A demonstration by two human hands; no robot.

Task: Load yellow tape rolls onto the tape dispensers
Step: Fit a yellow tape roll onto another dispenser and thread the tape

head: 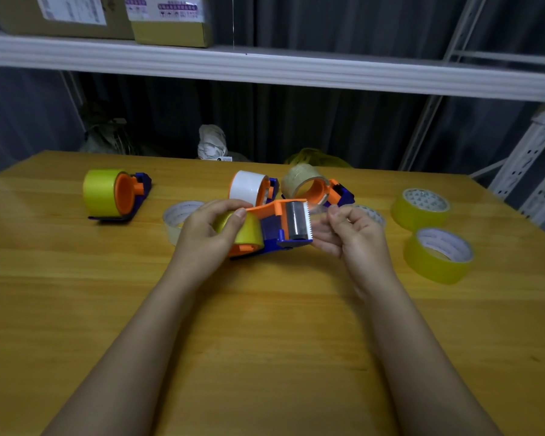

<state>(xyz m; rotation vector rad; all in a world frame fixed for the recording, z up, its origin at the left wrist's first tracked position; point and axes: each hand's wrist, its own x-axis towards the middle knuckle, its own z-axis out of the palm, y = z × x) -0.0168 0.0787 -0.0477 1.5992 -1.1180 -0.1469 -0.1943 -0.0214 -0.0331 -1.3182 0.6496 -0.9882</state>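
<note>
Hands meet over the middle of the wooden worktop (265, 325). The left hand (206, 229) curls round a yellow tape roll (244, 232) seated on an orange and blue dispenser (283, 228). The right hand (348, 232) pinches the clear tape end (318, 209) just beside the dispenser's toothed blade. Two loose yellow rolls (420, 210) (438, 256) lie to the right; another loaded dispenser (115, 193) sits far left.

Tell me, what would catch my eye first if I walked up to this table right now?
Probably the orange-and-blue tape dispenser at the table's centre, gripped with its yellow roll by the left hand while the right hand pinches something at its toothed end. Next, two loose yellow rolls lying at the right.
</note>
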